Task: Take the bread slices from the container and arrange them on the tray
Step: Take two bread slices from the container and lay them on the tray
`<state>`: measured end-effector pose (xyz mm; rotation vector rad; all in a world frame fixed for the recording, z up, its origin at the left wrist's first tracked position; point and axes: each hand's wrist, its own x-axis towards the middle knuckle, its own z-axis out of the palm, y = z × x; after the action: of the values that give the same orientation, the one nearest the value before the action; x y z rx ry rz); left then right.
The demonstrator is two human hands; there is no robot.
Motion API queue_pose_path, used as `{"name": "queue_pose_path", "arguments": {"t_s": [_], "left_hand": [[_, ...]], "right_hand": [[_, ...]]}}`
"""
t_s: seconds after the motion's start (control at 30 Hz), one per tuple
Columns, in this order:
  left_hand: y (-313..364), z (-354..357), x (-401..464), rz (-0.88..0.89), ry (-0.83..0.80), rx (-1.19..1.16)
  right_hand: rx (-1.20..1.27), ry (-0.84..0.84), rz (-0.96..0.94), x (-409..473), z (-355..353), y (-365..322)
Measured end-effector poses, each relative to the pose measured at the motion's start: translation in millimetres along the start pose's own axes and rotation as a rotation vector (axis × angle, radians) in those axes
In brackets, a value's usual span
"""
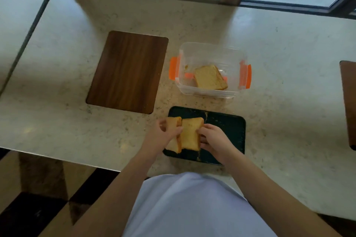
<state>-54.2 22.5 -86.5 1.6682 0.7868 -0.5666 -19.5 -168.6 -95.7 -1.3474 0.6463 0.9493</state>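
A dark tray [229, 127] lies near the counter's front edge. Over its left part, my left hand [163, 134] grips one toasted bread slice [174, 144] held on edge. My right hand [213, 140] holds a second slice [190, 134] by its right side, lying flatter beside the first. The two slices touch. Behind the tray stands a clear plastic container [210, 50] with orange clips, its lid off. More bread [210, 78] rests inside it, toward the front.
A dark wooden board [128, 71] lies to the left of the container on the pale stone counter [289, 82]. Another wooden board [349, 102] shows at the right edge. Windows run along the back.
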Motion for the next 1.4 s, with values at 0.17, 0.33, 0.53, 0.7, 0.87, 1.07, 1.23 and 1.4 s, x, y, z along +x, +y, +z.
{"name": "queue_pose_path", "arguments": {"t_s": [0.17,0.33,0.53,0.7,0.87,1.07,1.23,1.4], "left_hand": [[-9.7,-17.3,3.9,-0.007,0.059,-0.035],[-16.3,-22.0,9.2,-0.011,0.115,0.0],[-19.3,-25.4,14.5,0.007,0.112,-0.012],[-20.8,-28.0,14.5,0.021,0.136,0.004],[-25.9,-28.3,14.8,0.006,0.144,0.014],[-29.8,-22.9,12.5,0.002,0.122,0.016],[-25.1,-22.4,11.5,0.004,0.119,0.018],[-23.1,-22.8,7.7,0.021,0.132,0.045]], "right_hand": [[0.411,0.036,0.077,11.6,3.5,-13.5],[0.543,0.117,0.183,15.0,10.6,-13.7],[0.43,0.15,0.246,14.9,19.9,5.6],[0.203,0.221,0.176,26.8,27.1,4.2],[-0.447,0.299,-0.025,43.4,22.1,-1.0],[-0.874,0.279,-0.188,36.2,9.3,2.2],[-1.254,0.337,-0.363,33.5,11.5,1.6],[-1.198,0.382,-0.356,33.8,18.5,-2.1]]}}
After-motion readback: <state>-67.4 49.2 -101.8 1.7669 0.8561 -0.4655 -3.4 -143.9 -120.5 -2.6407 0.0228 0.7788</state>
